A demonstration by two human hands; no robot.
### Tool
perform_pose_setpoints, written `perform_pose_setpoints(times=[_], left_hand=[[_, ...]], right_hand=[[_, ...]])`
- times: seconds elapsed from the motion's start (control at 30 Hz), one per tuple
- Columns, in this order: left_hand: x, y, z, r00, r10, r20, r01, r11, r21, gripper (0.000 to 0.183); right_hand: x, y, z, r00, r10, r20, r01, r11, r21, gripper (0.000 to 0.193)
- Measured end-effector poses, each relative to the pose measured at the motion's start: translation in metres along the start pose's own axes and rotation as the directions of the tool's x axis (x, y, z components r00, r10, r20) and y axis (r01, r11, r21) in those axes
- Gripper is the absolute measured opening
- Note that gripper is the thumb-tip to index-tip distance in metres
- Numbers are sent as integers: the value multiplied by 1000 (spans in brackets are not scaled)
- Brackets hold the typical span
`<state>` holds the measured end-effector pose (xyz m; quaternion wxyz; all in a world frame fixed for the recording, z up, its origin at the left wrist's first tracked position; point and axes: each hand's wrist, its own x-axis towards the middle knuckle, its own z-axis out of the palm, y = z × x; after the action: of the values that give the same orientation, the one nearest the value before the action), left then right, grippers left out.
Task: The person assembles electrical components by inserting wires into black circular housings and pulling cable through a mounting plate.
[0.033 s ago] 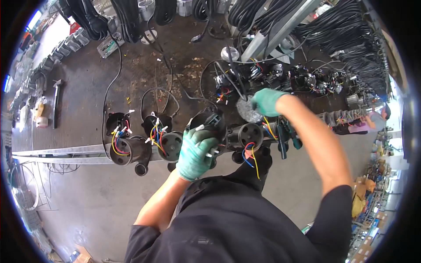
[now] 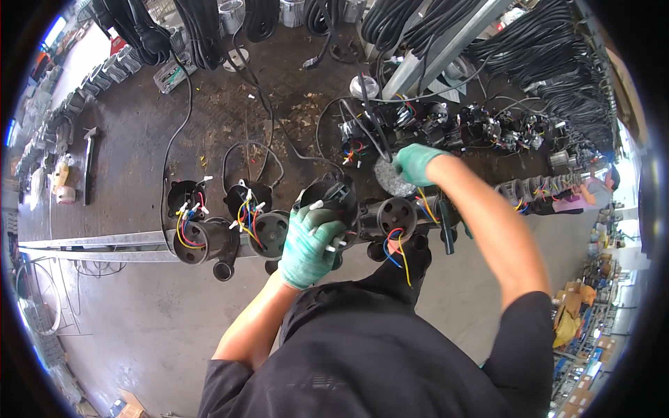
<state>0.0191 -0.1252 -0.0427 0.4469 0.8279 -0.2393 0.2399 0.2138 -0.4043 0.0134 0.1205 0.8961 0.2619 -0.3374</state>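
My left hand (image 2: 310, 247), in a green glove, is closed with its fingers curled at the near edge of a black cup-shaped cover (image 2: 326, 189). White wire connectors (image 2: 337, 243) poke out beside the fingers. Over the edge of a round dish of small silvery parts (image 2: 391, 177) is my right hand (image 2: 417, 165), also gloved in green. Its fingers are bunched together, and whatever they hold is hidden. Between my hands stands a dark round motor housing (image 2: 398, 215) with loose red, blue and yellow wires (image 2: 403, 256).
More housings (image 2: 193, 241) with wired black covers (image 2: 187, 198) line the bench's near edge on the left. A hammer (image 2: 90, 164) lies far left. Wired switch parts (image 2: 488, 127) crowd the right, below a slanted metal post (image 2: 446, 49). Black cable coils (image 2: 198, 31) hang at the back.
My right hand has shifted a little left over the dish of silvery parts. My left hand stays at the black cover.
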Motion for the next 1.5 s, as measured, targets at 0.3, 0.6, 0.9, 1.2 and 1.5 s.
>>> perform_pose_setpoints(times=[0.3,0.6,0.9,1.2,1.5], left_hand=[[-2,2,-10,999,-34,32,34,999,6,46],[0,4,-7,999,-31,33,32,999,-34,47],[1,0,-10,1000,-26,11,27,999,-36,37],[4,1,-10,1000,-6,-30,4,998,-63,36],[-1,0,-10,999,-47,-2,47,996,-78,41]], right_hand=[[88,-5,76,941,333,51,-331,887,323,32],[71,18,56,963,268,-35,-267,963,21,27],[-106,-63,-30,860,314,-403,71,708,703,24],[-123,-171,66,711,403,-577,598,86,797,18],[-111,-201,80,655,474,-588,583,178,793,20]])
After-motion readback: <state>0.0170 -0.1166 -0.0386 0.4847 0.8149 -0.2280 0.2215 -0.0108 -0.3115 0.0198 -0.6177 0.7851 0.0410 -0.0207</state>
